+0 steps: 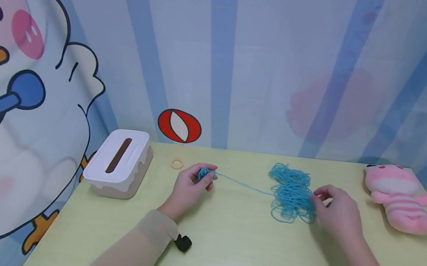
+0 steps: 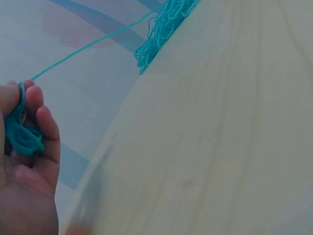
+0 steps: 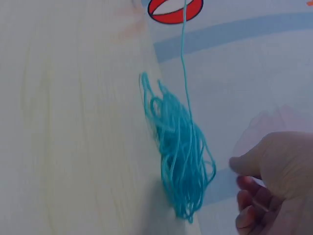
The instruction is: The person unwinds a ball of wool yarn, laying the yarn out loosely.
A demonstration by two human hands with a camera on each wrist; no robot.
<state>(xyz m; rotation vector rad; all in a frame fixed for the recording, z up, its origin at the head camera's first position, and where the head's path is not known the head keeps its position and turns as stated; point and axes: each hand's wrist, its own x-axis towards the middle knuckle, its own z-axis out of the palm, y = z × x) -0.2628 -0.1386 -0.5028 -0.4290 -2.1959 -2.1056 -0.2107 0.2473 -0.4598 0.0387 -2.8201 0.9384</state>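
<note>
My left hand (image 1: pixel 189 188) grips a small wound ball of blue yarn (image 1: pixel 203 174) between thumb and fingers. In the left wrist view the ball (image 2: pixel 25 139) shows loops lying against the curled fingers (image 2: pixel 48 122). A single strand (image 1: pixel 245 185) runs taut from it to a loose, tangled heap of the same yarn (image 1: pixel 294 196) on the table. At the heap's right edge is my right hand (image 1: pixel 337 212), its fingers loosely bent. The right wrist view shows this hand (image 3: pixel 279 181) beside the heap (image 3: pixel 181 156) with nothing visible between thumb and fingers.
A white-lidded box (image 1: pixel 117 161) with a slot stands on the table (image 1: pixel 232 249) at the left. Near it lies a small beige ring (image 1: pixel 177 163). A pink striped plush toy (image 1: pixel 403 200) lies at the right. Behind the table hangs a printed curtain (image 1: pixel 267 66).
</note>
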